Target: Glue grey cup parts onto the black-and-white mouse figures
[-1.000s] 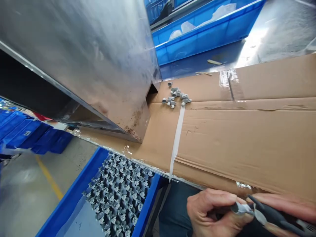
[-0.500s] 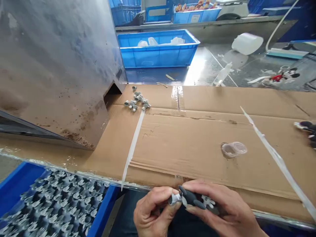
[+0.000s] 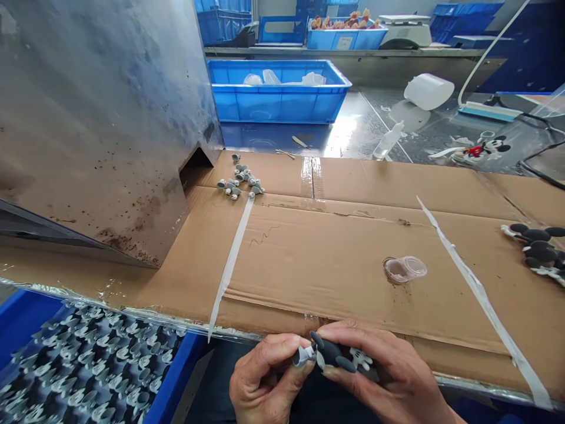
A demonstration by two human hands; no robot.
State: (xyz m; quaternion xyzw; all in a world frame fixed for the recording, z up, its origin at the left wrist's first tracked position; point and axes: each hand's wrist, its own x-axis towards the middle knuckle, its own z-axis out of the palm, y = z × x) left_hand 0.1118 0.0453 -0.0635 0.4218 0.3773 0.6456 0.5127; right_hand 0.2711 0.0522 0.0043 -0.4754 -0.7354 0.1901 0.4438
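Note:
Close to the table's front edge, my left hand (image 3: 267, 377) pinches a small grey-and-white toy part (image 3: 303, 355) between thumb and fingertips. My right hand (image 3: 386, 368) is closed around a dark mouse-like figurine (image 3: 331, 354) with round ears and a white glove showing. The grey part meets the head end of the figurine; whether the two are joined I cannot tell. Much of the figurine's body is hidden by my right fingers. A small pile of similar grey parts (image 3: 242, 176) lies at the back left of the cardboard (image 3: 318, 253).
At lower left stands a blue crate (image 3: 174, 380) with many grey parts. A metal box (image 3: 101, 118) rises on the left. On the cardboard lie a clear cup (image 3: 414, 268) and, far right, dark figurines (image 3: 541, 250). A blue bin (image 3: 278, 106) and a bottle (image 3: 388, 141) stand behind.
The view has shifted slightly, bringing more of the right-hand figurines into sight. Both hands keep their hold, with the grey part still against the figurine.

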